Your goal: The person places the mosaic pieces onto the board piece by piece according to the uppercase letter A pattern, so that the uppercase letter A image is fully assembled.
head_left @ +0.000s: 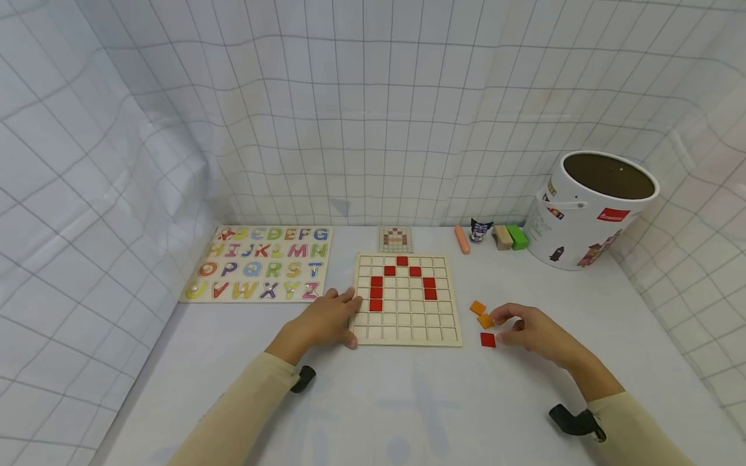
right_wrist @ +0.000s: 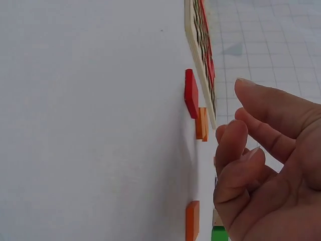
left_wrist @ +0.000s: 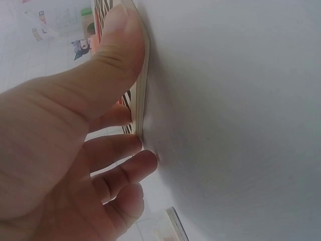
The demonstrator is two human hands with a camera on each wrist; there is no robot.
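Observation:
A pale wooden grid board lies flat on the table, with several red square tiles set in its cells in an arch-like pattern. My left hand rests at the board's lower-left corner; its thumb and some fingers touch the edges. Right of the board, my right hand hovers beside a loose red tile, thumb and forefinger apart, holding nothing. Just beyond that tile lie two orange tiles, close together. Behind the board is a small pattern card showing a similar grid.
An alphabet puzzle board lies at left. Along the back stand an orange stick, a small dark-haired figure, a wooden block and a green block. A large white bucket stands at back right, near the gridded curtain.

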